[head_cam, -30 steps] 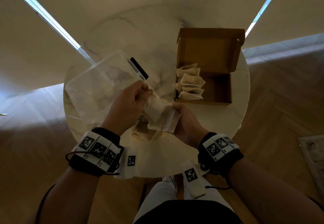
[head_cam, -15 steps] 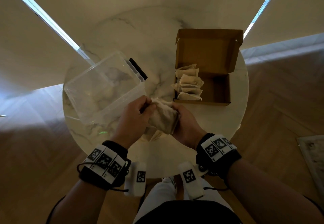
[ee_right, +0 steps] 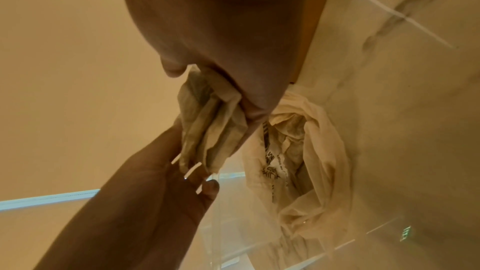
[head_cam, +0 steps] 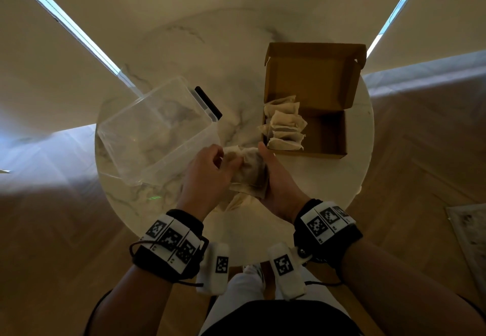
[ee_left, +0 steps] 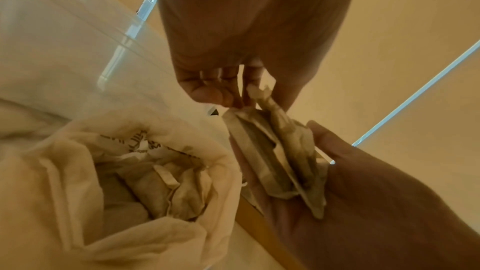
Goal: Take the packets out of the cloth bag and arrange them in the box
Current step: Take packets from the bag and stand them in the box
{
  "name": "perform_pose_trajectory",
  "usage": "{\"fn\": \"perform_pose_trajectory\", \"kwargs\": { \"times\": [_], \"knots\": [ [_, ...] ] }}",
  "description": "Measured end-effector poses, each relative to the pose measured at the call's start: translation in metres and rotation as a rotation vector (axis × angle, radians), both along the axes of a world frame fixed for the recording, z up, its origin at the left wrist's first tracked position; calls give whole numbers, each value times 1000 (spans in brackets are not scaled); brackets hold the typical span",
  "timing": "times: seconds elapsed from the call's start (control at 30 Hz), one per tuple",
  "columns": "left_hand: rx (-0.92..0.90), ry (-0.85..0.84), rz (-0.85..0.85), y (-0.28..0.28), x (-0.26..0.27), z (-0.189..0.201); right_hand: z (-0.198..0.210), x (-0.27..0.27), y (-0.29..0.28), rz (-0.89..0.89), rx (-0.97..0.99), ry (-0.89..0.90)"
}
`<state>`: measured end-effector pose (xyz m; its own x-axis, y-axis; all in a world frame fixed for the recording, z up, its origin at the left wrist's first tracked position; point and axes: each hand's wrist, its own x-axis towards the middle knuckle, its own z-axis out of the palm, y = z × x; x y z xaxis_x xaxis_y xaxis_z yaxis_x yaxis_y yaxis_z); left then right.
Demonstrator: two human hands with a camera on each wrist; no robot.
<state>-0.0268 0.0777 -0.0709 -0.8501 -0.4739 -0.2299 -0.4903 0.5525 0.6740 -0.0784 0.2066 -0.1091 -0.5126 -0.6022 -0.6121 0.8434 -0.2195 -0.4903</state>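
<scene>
Several packets [head_cam: 252, 175] sit bunched between both hands, above the counter [head_cam: 315, 177] near its front edge. The right hand [head_cam: 278, 180] cradles them in its palm with the fingers curled up around the far side; the left hand [head_cam: 207, 175] pinches the bundle's upper end between thumb and fingertips [ee_left: 244, 91]. Just beneath them the cloth bag [ee_left: 166, 233] lies open on the counter (more packets show inside, seen from the left wrist). Toward the counter's right edge stands the open cardboard box [head_cam: 326, 135], packets lined along its left side. A clear plastic tub [head_cam: 155, 130] sits toward the left edge.
</scene>
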Motion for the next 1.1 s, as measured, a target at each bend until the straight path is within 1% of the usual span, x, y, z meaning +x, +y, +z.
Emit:
{"fn": "perform_pose_trajectory", "kwargs": {
  "times": [0.07,0.1,0.2,0.23,0.33,0.43,0.53,0.73,0.8,0.9,0.97,1.1],
  "knots": [
    [-25,4,10,0,0,-4,1,-1,-1,-4,24,3],
    [-4,8,27,-1,1,-7,1,-1,-1,-7,35,2],
    [148,9,79,-3,3,-10,1,0,-1,-14,80,5],
    [164,-1,71,-1,3,-9,1,0,-1,-17,97,10],
    [95,17,18,3,1,-10,-2,1,0,-4,97,35],
    [59,126,30,7,4,-13,-3,0,2,-9,41,5],
    [43,188,24,10,9,-13,-4,-2,2,-36,69,-26],
    [117,106,75,4,10,-17,-7,-2,-3,-43,168,12],
    [70,121,37,6,8,-17,-7,-2,-6,-64,187,10],
    [-21,194,-15,9,6,-13,-7,-5,-8,-109,196,-8],
    [5,229,11,9,8,-12,-8,-7,-8,-125,176,-20],
    [113,218,78,2,10,-13,-12,-9,-7,-108,134,-15]
  ]
}}
